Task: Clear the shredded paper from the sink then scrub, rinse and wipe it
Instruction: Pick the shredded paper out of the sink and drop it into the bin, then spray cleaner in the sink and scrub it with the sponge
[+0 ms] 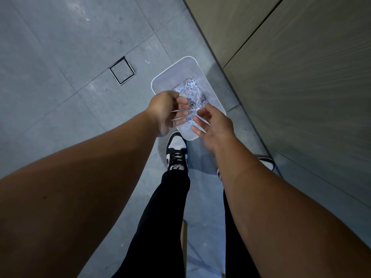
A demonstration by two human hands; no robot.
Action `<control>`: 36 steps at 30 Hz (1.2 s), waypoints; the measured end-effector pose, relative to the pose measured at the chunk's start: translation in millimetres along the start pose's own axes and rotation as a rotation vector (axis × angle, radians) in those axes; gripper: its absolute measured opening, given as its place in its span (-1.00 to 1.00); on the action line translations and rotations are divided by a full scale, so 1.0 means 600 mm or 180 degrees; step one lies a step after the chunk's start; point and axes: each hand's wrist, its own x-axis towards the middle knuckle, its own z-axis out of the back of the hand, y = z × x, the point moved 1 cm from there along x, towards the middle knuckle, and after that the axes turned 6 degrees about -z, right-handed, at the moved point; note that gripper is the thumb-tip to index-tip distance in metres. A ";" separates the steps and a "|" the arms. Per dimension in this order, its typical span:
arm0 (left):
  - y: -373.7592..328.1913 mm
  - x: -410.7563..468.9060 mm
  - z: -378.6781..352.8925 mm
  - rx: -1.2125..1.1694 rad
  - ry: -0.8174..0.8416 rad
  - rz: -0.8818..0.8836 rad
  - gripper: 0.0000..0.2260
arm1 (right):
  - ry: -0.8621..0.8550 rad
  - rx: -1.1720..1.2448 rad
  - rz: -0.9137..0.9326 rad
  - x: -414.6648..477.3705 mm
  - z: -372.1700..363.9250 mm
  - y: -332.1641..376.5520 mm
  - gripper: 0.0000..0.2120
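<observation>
Shreds [189,90] heap in translucent tub [160,82] beneath slack left hand [165,111] and slack right hand [215,125]

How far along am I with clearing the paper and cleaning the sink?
Done: shreds lie in the bin on the floor. In hand: left hand and right hand hover over it, strips clinging to fingers. Left: sink out of view; scrub, rinse, wipe unconfirmed.

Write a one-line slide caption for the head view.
Over a white tub of shredded paper: left hand and right hand, strips clinging.
</observation>
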 end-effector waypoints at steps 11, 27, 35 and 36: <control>0.006 -0.023 0.014 0.0575 0.0024 -0.0287 -0.84 | 0.0193 0.0041 -0.0147 -0.027 0.011 0.005 -0.53; -0.211 -0.456 -0.034 0.2732 0.0892 -0.2147 -0.88 | 0.0049 -0.1431 0.1263 -0.499 0.118 0.083 -0.85; -0.301 -0.715 -0.190 0.2956 0.1780 -0.3174 -0.87 | -0.0362 -0.1139 0.2109 -0.792 0.241 0.090 -0.76; -0.306 -0.745 -0.222 0.3075 0.1955 -0.3352 -0.89 | -0.0531 -0.1059 0.2265 -0.832 0.263 0.090 -0.78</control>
